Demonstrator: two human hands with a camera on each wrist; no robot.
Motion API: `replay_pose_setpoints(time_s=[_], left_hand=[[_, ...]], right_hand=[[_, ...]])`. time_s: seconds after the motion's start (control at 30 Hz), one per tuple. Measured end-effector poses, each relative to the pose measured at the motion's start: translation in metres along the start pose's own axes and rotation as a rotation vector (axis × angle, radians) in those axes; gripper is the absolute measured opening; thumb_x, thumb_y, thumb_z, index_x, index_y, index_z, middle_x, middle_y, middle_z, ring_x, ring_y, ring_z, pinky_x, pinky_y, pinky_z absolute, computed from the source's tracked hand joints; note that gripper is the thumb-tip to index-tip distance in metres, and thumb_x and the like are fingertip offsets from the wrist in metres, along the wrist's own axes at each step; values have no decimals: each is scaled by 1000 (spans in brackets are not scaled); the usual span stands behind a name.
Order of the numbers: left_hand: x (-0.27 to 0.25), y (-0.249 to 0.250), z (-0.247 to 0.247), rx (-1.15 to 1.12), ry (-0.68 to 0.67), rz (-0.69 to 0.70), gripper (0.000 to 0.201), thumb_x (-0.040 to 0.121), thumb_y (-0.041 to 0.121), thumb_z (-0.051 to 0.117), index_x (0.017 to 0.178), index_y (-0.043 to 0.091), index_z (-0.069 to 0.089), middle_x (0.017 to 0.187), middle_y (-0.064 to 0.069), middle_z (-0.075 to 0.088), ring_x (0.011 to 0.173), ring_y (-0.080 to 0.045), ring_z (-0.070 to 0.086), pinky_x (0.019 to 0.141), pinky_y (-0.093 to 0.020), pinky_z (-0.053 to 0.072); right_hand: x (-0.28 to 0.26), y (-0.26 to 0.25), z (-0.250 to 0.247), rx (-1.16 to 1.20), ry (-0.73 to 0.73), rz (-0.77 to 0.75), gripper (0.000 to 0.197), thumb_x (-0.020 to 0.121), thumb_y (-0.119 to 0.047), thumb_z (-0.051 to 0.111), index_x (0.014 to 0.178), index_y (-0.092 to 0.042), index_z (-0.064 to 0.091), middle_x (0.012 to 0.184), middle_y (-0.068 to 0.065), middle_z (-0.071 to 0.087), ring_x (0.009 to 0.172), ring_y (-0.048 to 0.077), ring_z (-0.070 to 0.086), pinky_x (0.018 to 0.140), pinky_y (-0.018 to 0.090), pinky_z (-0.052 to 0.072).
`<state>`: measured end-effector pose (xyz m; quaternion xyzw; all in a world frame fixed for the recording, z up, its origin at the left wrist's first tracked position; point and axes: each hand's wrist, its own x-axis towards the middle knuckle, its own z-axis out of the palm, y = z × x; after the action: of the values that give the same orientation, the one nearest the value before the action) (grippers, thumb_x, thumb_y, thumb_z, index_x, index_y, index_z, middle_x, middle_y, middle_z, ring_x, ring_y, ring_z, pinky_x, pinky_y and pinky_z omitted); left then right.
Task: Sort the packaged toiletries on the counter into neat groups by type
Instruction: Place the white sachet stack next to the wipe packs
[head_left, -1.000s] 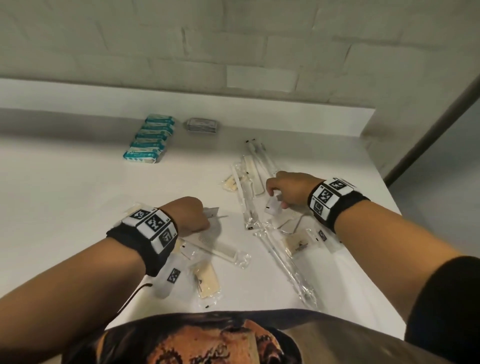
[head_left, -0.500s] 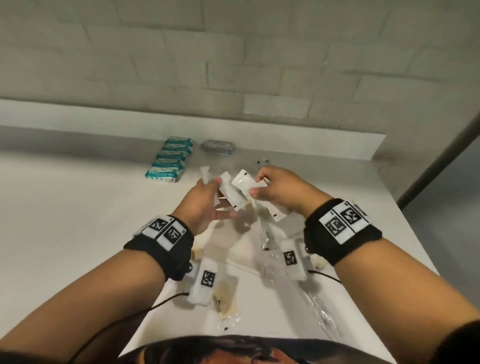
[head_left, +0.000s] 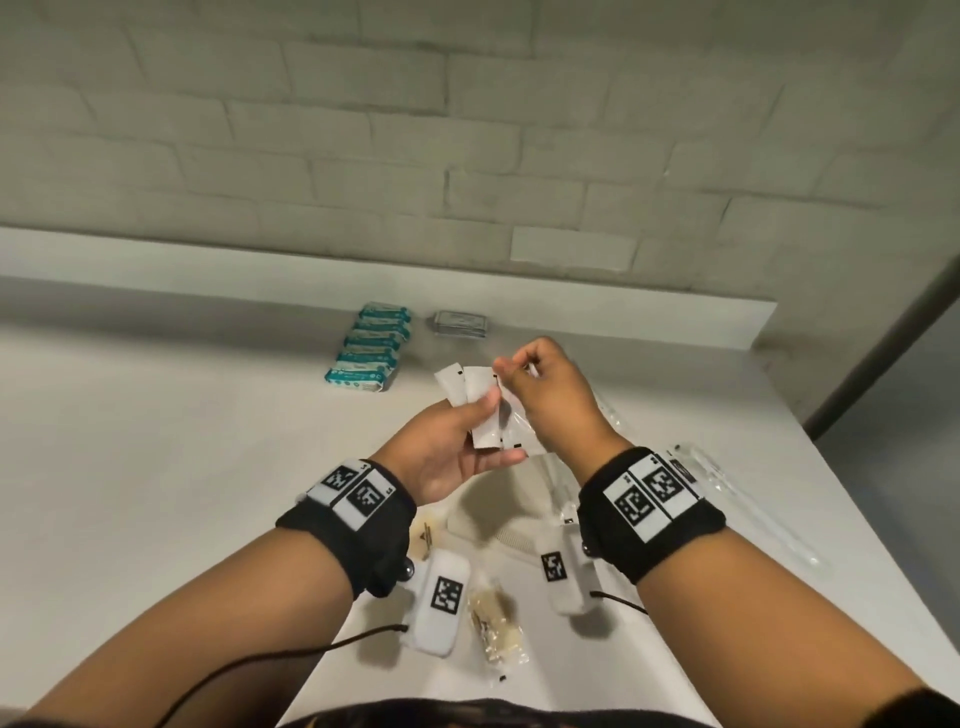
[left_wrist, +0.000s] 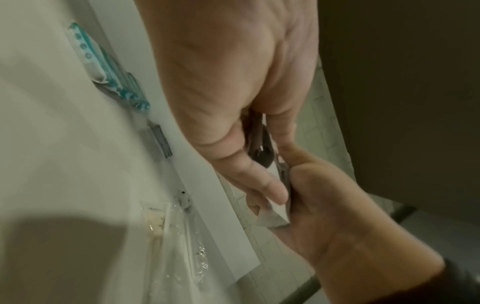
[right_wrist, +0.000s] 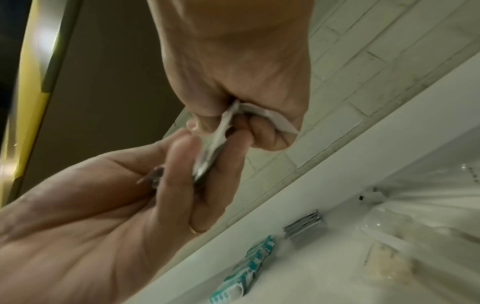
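White sachets (head_left: 470, 400) sit fanned between both hands, left hand (head_left: 457, 447) gripping, right hand (head_left: 540, 395) pinching.

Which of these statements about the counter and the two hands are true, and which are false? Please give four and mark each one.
1. The left hand holds several white sachets. True.
2. The right hand lies flat on the counter. False: it is raised, pinching a sachet at the left hand.
3. The teal packets lie in a row near the back ledge. True.
4. The grey packets lie left of the teal packets. False: they lie to their right.
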<state>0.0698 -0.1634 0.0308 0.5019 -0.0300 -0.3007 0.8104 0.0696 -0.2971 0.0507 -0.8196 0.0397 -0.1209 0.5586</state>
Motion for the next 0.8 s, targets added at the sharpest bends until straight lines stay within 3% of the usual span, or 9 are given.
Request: replay_pose_setpoints(time_s=[0.1,0.17,0.23,0.3,0.37,0.43,0.5,0.7,0.8], left_hand=[[-1,-1,0,129,-8,41,12,90,2,60,100,5,65,84,-7,65,75,-15,65,67,-27,60],[-1,0,-1,207,44,87,16,87,-1,62,97,10,66,78,-2,68,69,-12,64,58,-23,56],[0,3,-3,219,90,113,16,88,0,62,97,12,64,70,4,68,62,-6,64,54,-21,52],[0,7,-5,228,125,126,16,88,3,62,101,13,62,73,4,68,62,-6,64,53,-21,51],[1,9,-6,248,165,147,15,89,7,63,100,17,62,79,4,67,67,-8,63,56,-22,49],[2,9,-6,255,201,166,14,90,10,62,100,20,61,82,3,66,69,-10,61,57,-22,48],[2,10,-2,268,200,167,13,92,11,59,101,20,60,83,2,66,67,-10,61,55,-22,49],[-8,15,11,135,-138,105,30,91,12,58,122,9,57,99,-6,70,79,-21,70,59,-29,60],[-7,17,11,302,-188,127,43,82,4,68,124,9,57,94,-5,71,72,-14,69,53,-22,53]], right_hand=[[-2,-5,1,96,-40,95,41,90,-53,52,89,-12,53,77,-3,52,69,11,48,66,29,40],[-4,-3,0,245,-86,153,35,84,-53,60,92,-19,58,78,-2,54,66,14,48,63,30,40],[-6,-3,-8,395,-30,141,10,90,-16,58,98,-23,59,77,0,55,57,12,44,52,25,34],[-8,-4,-20,590,10,140,33,91,8,40,108,-15,57,84,8,63,60,16,55,52,24,39],[-10,-3,-30,809,-48,123,32,95,5,34,117,-10,52,100,16,70,88,26,69,76,32,51],[-13,-2,-31,927,-110,103,26,99,-6,34,119,-11,50,116,14,68,117,26,61,102,38,41],[-15,-2,-27,952,-119,81,25,101,-14,34,120,-10,50,121,9,67,128,22,53,111,37,32],[-18,-4,-7,999,-6,39,25,103,-23,34,116,-10,51,135,7,57,132,17,48,112,42,35],[-20,-3,-3,868,73,45,24,102,-25,37,119,-12,49,131,6,61,122,16,56,103,36,45]])
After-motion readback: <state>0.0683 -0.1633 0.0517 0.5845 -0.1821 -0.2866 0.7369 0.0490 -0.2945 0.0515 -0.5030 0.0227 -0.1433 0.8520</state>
